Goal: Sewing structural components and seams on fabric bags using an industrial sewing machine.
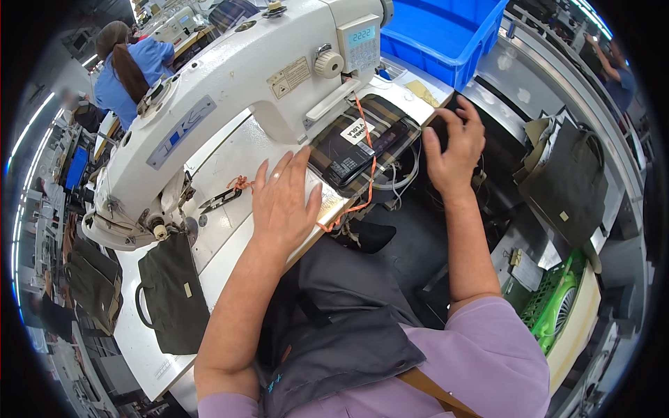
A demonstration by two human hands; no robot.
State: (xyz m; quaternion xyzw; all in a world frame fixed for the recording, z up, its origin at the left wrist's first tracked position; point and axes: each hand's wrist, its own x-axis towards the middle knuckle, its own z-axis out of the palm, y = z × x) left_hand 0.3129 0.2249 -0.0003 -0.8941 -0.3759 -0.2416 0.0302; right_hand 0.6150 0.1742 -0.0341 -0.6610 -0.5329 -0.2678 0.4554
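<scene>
My left hand (282, 202) rests on the white table beside a white sewing machine (279, 49), fingers apart and holding nothing. Near its fingertips lie small black thread snips (216, 202) and an orange cord (366, 160). My right hand (456, 150) is raised at the table's edge, fingers curved and apart, just right of a plaid pouch (401, 118). A dark rectangular object (345, 167) and a white label lie on the pouch. A dark olive bag (171, 292) lies below the needle end of the machine, at my left.
A blue plastic bin (481, 42) stands behind the machine. More olive bags (90, 279) are at far left and a stack of dark pieces (557, 188) at right, above a green basket (543, 313). A person in blue (115, 83) sits at back left; another person (617, 80) is at upper right.
</scene>
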